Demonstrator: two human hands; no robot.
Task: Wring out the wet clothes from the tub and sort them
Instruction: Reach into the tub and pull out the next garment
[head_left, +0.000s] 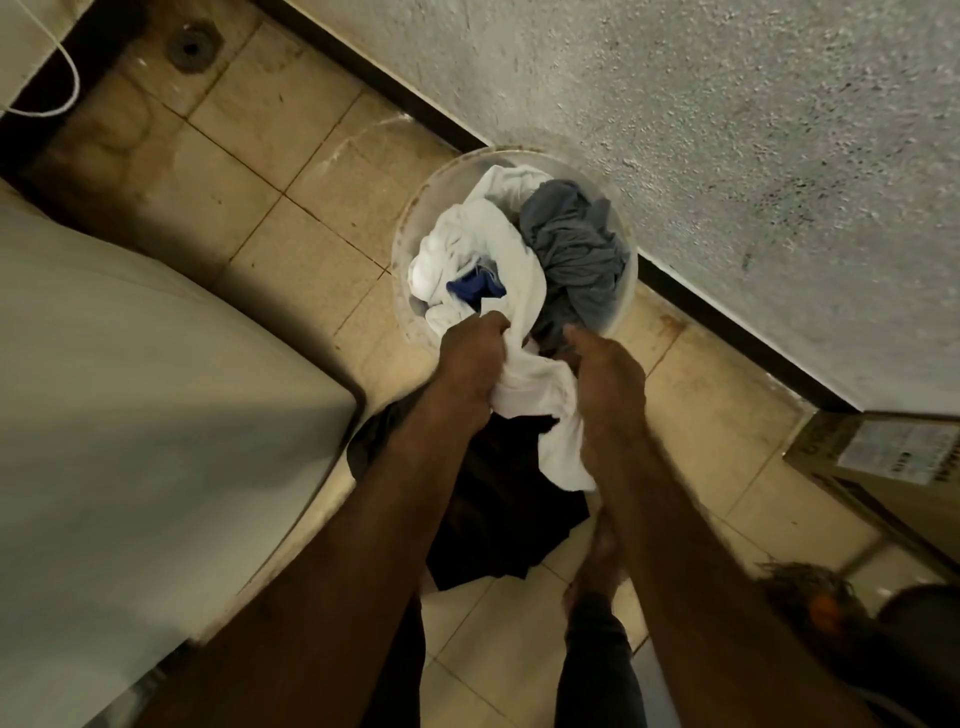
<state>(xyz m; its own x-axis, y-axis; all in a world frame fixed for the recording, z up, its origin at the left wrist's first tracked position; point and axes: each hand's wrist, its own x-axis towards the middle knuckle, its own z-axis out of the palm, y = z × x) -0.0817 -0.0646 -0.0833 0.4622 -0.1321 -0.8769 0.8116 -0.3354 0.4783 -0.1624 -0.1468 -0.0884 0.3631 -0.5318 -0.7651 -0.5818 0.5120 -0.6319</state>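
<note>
Head view shows both hands grasping one wet white cloth (530, 384): left hand (470, 364) clenched nearer the round translucent plastic tub (405, 249), right hand (608, 384) nearer its hanging end; its long axis runs between them, far end reaching into the tub, ready for twisting, I'd say

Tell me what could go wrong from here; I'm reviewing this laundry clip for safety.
Both the left hand and right hand grip the white cloth, which seems to run on into the translucent round plastic tub; pulling may drag out the blue fabric or tip the tub. Its loose end hangs over the dark garment below and may soak it. Wrung water could slick the beige tiled floor by the bare foot.
</note>
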